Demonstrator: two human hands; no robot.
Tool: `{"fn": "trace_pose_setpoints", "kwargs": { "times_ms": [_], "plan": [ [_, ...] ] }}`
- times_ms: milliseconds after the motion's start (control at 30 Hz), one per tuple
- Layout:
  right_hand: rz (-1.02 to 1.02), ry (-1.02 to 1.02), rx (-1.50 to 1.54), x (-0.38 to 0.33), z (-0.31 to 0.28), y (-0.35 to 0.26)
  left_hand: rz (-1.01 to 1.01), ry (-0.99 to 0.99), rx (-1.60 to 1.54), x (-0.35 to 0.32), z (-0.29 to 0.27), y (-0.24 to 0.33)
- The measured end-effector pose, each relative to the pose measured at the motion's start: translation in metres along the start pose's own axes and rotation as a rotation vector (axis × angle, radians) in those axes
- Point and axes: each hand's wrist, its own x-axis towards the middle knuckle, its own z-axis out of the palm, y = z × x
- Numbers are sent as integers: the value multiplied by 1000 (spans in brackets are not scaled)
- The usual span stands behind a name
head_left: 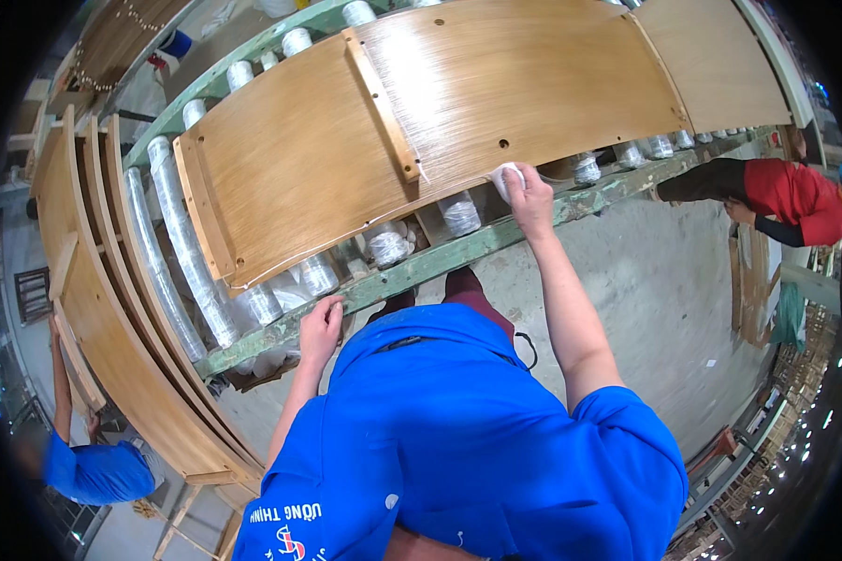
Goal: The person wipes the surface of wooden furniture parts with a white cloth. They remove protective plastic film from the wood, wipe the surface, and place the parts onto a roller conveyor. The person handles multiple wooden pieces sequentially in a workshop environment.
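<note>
A large varnished wooden panel (299,159) lies on the rollers in front of me, with cross battens (382,105) fixed to its upper face. My right hand (531,204) is closed on a folded white cloth (503,179) and presses it to the panel's near edge. A thin white line, possibly glue or cord, runs along that edge to the left. My left hand (321,329) is beside the green conveyor rail (402,279), fingers curled with nothing visible in them; whether it touches the rail is unclear.
Plastic-wrapped rollers (192,238) carry the panel. Several tall wooden panels (122,327) stand at left, near a person in blue (108,472). A person in red (786,198) bends at the conveyor's right. A second panel (711,65) adjoins the first.
</note>
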Motion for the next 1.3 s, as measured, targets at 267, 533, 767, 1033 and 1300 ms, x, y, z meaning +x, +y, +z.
{"fn": "trace_pose_setpoints", "kwargs": {
  "times_ms": [267,533,767,1033,1300],
  "plan": [
    [58,33,18,18,-32,29,34,-18,5,15,23,32],
    [85,57,64,34,-49,52,4,-60,82,28,36,56],
    [123,207,1,72,-97,98,28,-329,256,30,50,58],
    [179,366,17,110,-155,159,-250,-509,310,18,66,33],
    [171,359,-48,125,-175,180,-411,-448,314,9,73,45]
  ]
}}
